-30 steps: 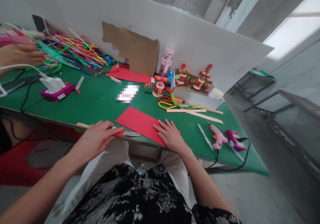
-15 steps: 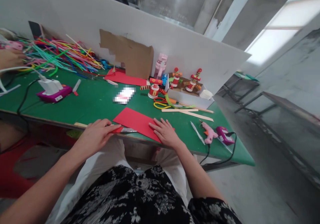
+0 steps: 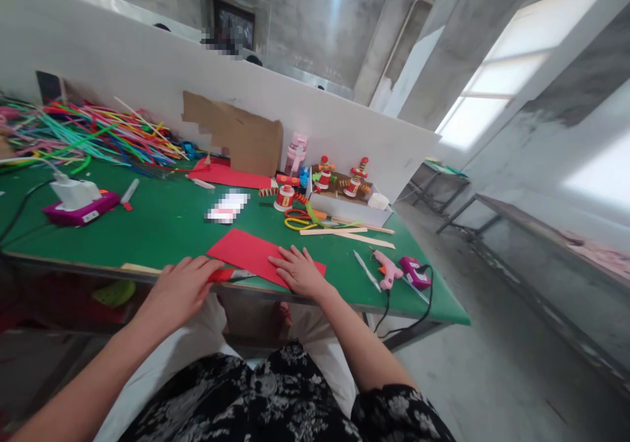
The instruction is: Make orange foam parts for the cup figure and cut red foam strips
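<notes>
A sheet of red paper (image 3: 236, 248) lies slantwise near the front edge of the green table. My right hand (image 3: 300, 272) rests flat on its right part, fingers stretched out, pressing on the sheet. At the table edge, my left hand (image 3: 183, 287) is closed around a red-handled utility knife (image 3: 224, 275). The knife's silver blade points right, along the lower edge of the paper. Part of the handle is hidden under my fingers.
Beyond the paper stand a paper-cup figure (image 3: 284, 197), scissors (image 3: 297, 224) and wooden strips (image 3: 335, 231). Right of it are a pen (image 3: 367, 270), a pink glue gun (image 3: 388, 270) and a purple power socket (image 3: 415, 272) with cords. Pipe cleaners (image 3: 98, 133) pile up at the back left.
The camera view has shifted, so the table sits lower and further left. Both hands keep nearly the same place on the paper and the knife.
</notes>
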A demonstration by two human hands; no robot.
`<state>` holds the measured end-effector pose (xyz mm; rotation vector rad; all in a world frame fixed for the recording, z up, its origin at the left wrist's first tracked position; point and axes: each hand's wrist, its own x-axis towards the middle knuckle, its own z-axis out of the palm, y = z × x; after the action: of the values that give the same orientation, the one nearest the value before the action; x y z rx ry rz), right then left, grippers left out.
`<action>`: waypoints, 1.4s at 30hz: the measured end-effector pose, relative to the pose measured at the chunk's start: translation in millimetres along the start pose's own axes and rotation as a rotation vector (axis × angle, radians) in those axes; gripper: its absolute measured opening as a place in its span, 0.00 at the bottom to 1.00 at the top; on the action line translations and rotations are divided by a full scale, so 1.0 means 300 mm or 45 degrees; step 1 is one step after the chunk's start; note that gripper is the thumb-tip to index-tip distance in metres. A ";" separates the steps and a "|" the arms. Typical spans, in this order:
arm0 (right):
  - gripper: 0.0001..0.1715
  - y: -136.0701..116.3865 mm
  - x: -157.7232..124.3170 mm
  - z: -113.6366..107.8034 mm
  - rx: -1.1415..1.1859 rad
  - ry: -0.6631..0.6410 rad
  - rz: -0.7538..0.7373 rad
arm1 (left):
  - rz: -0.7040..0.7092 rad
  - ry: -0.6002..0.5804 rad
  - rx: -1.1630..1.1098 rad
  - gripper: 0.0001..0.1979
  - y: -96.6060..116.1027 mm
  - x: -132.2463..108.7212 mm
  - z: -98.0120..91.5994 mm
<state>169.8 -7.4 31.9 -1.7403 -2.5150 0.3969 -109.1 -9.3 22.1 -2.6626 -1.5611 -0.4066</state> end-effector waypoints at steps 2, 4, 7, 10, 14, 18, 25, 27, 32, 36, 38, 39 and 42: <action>0.26 0.003 0.001 0.011 -0.011 0.006 0.000 | -0.008 -0.012 0.019 0.18 0.019 0.001 -0.007; 0.26 0.006 0.001 0.015 -0.013 0.018 0.000 | 0.000 -0.004 0.017 0.18 0.033 0.002 -0.006; 0.26 0.010 0.003 0.018 -0.014 0.023 -0.005 | 0.028 0.020 -0.001 0.18 0.044 0.001 0.006; 0.26 0.014 0.009 0.023 -0.028 0.018 -0.003 | 0.027 0.028 -0.018 0.18 0.047 0.002 0.022; 0.26 0.020 0.014 0.031 -0.052 0.016 -0.007 | 0.039 0.047 -0.069 0.19 0.041 0.006 0.033; 0.26 0.019 0.014 0.031 -0.057 0.013 -0.011 | 0.066 0.056 -0.119 0.19 0.026 0.010 0.039; 0.26 0.014 0.013 0.025 -0.062 0.001 -0.005 | 0.128 0.074 -0.177 0.19 0.006 0.012 0.050; 0.26 0.014 0.013 0.025 -0.065 0.009 -0.008 | 0.138 0.073 -0.178 0.19 0.004 0.014 0.052; 0.26 0.013 0.011 0.023 -0.064 0.010 0.003 | 0.145 0.072 -0.207 0.19 0.017 0.024 0.060; 0.26 0.011 0.010 0.021 -0.063 -0.001 -0.001 | 0.159 0.064 -0.212 0.19 0.017 0.020 0.064; 0.26 0.010 0.010 0.022 -0.060 0.000 0.001 | 0.148 0.045 -0.199 0.20 0.019 0.018 0.061; 0.26 0.009 0.010 0.022 -0.060 0.002 0.003 | 0.138 0.036 -0.193 0.20 0.023 0.020 0.058; 0.26 0.011 0.009 0.020 -0.064 0.008 0.002 | 0.122 0.007 -0.192 0.19 0.043 0.032 0.052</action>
<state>170.6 -4.9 24.9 -1.7585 -2.5408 0.3310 -90.2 -5.0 10.7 -2.8307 -1.4488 -0.5480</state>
